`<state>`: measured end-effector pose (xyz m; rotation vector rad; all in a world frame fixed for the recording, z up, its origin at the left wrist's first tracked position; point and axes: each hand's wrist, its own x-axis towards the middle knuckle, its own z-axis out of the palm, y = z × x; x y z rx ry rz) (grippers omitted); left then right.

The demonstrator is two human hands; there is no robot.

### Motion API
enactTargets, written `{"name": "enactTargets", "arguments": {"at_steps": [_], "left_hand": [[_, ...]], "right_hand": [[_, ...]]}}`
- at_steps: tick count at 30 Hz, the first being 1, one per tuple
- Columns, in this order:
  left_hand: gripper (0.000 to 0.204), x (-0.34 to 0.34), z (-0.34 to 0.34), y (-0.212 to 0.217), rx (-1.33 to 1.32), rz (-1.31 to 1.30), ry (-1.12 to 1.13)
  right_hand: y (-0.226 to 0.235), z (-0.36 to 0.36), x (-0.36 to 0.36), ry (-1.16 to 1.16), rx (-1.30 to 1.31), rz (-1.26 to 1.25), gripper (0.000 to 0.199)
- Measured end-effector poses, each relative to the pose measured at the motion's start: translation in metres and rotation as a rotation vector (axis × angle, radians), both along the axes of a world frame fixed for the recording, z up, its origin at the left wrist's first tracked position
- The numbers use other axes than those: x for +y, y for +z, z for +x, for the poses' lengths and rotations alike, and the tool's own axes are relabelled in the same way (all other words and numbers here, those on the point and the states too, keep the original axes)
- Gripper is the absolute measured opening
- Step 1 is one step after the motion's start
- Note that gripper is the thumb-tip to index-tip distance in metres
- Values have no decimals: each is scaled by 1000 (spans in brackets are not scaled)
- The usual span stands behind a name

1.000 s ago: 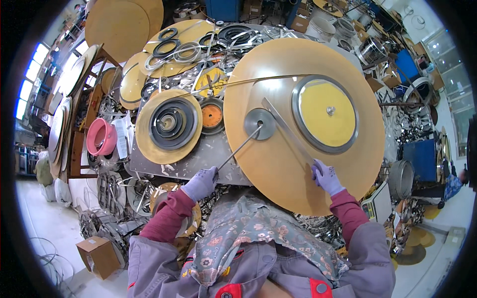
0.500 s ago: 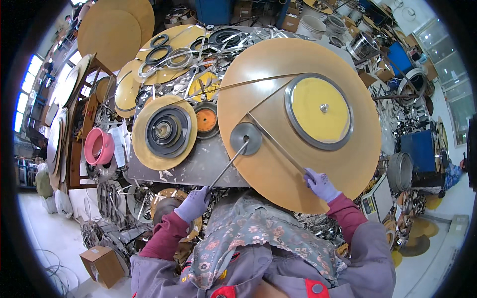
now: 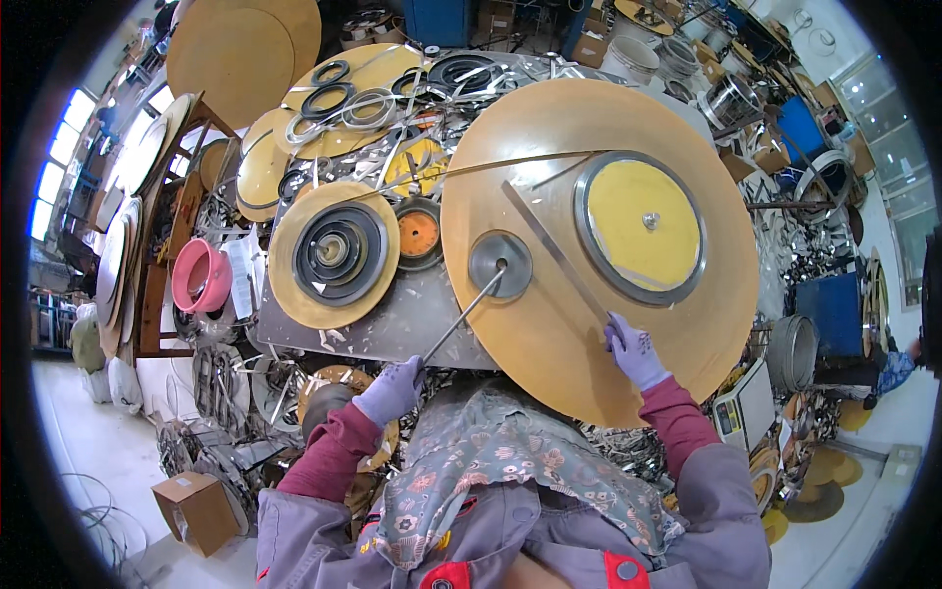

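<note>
Since half a second back, both hands sit slightly lower and wider apart against the bench; the big disc keeps its place.

Head view. Left hand [image 3: 391, 390], in a purple glove, is closed round the near end of a thin metal rod [image 3: 461, 316]. The rod runs up and to the right from that hand, its far tip at the centre hole of a small grey hub [image 3: 500, 265]. Right hand [image 3: 635, 350], also gloved, is pinched on the near end of a flat metal strip [image 3: 551, 250]; the strip climbs up and left from the fingers across the large tan disc [image 3: 549, 344]. Above the right hand lies a yellow disc with a grey metal rim [image 3: 640, 229], on the tan disc. A second thin strip crosses the tan disc's upper part.

Up and left of the left hand: a smaller tan disc carrying a coil of dark rings [image 3: 339, 253], and just beside it an orange round part [image 3: 420, 234]. Farther left stands a pink bowl-shaped piece [image 3: 200, 277]. Loose rings and metal strip offcuts crowd the far bench. Below the left hand, a cardboard box [image 3: 195, 509] sits on the floor. A patterned cloth over the person's chest hides the near bench edge.
</note>
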<state>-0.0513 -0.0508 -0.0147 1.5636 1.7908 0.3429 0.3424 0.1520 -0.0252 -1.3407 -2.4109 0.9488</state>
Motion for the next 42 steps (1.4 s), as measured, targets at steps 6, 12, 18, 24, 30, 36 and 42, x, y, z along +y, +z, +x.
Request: {"name": "enactTargets", "arguments": {"at_steps": [6,12,18,24,30,36,42], "left_hand": [[12,-7,-3,-1,-31,86,28],[11,-109,25,-18,89,154,486],[25,-100,19,-53,293,66,598],[73,43,28,-18,458,351,323],[117,149,85,8,503,191,288],[120,244,70,-6,453,212,427],[73,340,49,-12,555,325,352]], "right_hand": [[4,-4,2,-43,-21,30,34],[-1,58,-19,-696,212,-1,35],[-55,165,-31,-1096,347,239,47],[-46,158,-46,-1142,239,151,52],[-46,107,-82,-1096,393,68,52],[-9,52,-99,-994,365,-200,49],[-22,96,0,-947,366,112,45]]}}
